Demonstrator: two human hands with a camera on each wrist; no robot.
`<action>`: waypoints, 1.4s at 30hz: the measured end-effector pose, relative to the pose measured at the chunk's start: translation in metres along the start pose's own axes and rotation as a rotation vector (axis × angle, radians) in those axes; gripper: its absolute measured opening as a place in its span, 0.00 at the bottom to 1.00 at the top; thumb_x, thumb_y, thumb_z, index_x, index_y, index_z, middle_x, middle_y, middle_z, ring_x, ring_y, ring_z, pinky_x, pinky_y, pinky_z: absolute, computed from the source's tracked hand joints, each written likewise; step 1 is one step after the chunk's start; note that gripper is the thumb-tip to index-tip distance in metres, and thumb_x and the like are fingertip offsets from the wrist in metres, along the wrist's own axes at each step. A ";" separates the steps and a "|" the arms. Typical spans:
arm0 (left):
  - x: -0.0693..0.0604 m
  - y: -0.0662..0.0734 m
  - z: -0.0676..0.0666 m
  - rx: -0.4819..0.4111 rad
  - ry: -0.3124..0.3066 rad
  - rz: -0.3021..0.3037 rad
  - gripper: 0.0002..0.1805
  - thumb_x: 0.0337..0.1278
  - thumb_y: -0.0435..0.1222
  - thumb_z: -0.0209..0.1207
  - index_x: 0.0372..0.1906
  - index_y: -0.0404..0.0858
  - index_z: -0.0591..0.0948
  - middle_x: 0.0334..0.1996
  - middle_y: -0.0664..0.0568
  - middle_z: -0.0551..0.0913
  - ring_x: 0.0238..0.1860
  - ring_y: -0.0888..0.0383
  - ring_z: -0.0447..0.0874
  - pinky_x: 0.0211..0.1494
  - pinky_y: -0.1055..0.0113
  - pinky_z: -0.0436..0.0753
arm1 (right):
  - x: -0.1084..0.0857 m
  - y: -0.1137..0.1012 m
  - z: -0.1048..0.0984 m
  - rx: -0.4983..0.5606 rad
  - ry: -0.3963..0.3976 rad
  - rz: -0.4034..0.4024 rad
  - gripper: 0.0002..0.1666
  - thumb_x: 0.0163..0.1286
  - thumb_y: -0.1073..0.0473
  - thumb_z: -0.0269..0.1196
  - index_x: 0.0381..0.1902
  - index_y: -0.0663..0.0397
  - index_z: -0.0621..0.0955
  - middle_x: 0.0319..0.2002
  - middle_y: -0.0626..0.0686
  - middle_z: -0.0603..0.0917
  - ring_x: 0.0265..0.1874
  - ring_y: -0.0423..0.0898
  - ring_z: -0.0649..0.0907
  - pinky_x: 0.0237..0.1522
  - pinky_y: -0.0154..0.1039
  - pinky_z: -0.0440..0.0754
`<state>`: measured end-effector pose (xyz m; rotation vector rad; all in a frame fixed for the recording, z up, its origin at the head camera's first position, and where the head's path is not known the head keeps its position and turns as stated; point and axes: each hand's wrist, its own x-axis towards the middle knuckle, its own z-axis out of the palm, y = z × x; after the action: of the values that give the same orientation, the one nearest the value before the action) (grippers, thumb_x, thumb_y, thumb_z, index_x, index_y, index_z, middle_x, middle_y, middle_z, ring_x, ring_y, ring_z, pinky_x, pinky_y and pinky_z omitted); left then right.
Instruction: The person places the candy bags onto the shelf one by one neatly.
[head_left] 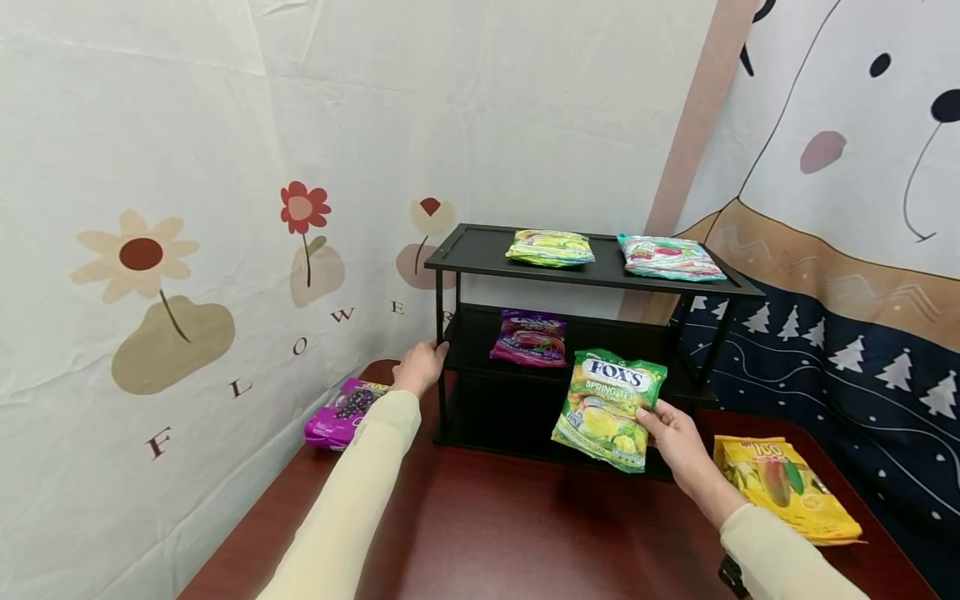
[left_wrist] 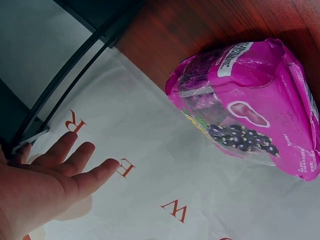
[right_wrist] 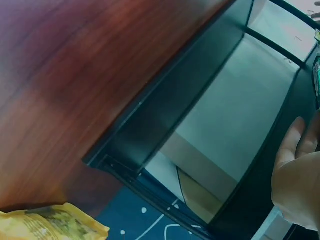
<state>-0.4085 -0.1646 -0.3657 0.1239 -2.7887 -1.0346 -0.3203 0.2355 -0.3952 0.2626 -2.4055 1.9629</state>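
In the head view, I have the right hand pinching the green bag by its side, upright and slightly tilted, in front of the rack's middle and bottom tiers. My left hand touches the rack's left post. A purple bag sits on the middle tier; a lime bag and a teal bag lie on top. The grape bag and the yellow bag flank the rack on the table.

On the left wrist view, I see three fingers extended loosely beside the frame, near the grape bag; I cannot tell whether the hand grips the post.

On the right wrist view, the hand is partly cut off at the edge, the yellow bag at lower left.
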 end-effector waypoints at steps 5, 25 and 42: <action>0.000 0.000 -0.001 0.002 -0.001 0.007 0.27 0.79 0.50 0.40 0.71 0.42 0.71 0.64 0.39 0.75 0.65 0.38 0.70 0.64 0.33 0.61 | 0.004 -0.009 -0.004 -0.005 0.016 0.004 0.30 0.81 0.52 0.49 0.69 0.70 0.64 0.46 0.47 0.84 0.41 0.34 0.83 0.45 0.33 0.80; 0.003 -0.002 -0.002 -0.003 0.003 0.018 0.26 0.79 0.49 0.41 0.71 0.42 0.72 0.64 0.39 0.76 0.65 0.38 0.71 0.64 0.32 0.60 | 0.035 -0.045 -0.010 -0.102 0.254 0.052 0.33 0.80 0.48 0.49 0.71 0.68 0.65 0.45 0.53 0.79 0.33 0.32 0.78 0.36 0.28 0.79; 0.005 -0.006 0.003 -0.007 0.003 0.010 0.27 0.78 0.51 0.41 0.71 0.43 0.72 0.64 0.41 0.76 0.65 0.39 0.71 0.64 0.34 0.61 | 0.033 -0.046 -0.017 -0.609 0.361 -0.207 0.34 0.79 0.50 0.50 0.73 0.66 0.63 0.67 0.71 0.69 0.65 0.67 0.68 0.63 0.62 0.65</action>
<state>-0.4136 -0.1681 -0.3713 0.1099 -2.7805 -1.0404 -0.3477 0.2393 -0.3425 0.1149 -2.4581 1.0184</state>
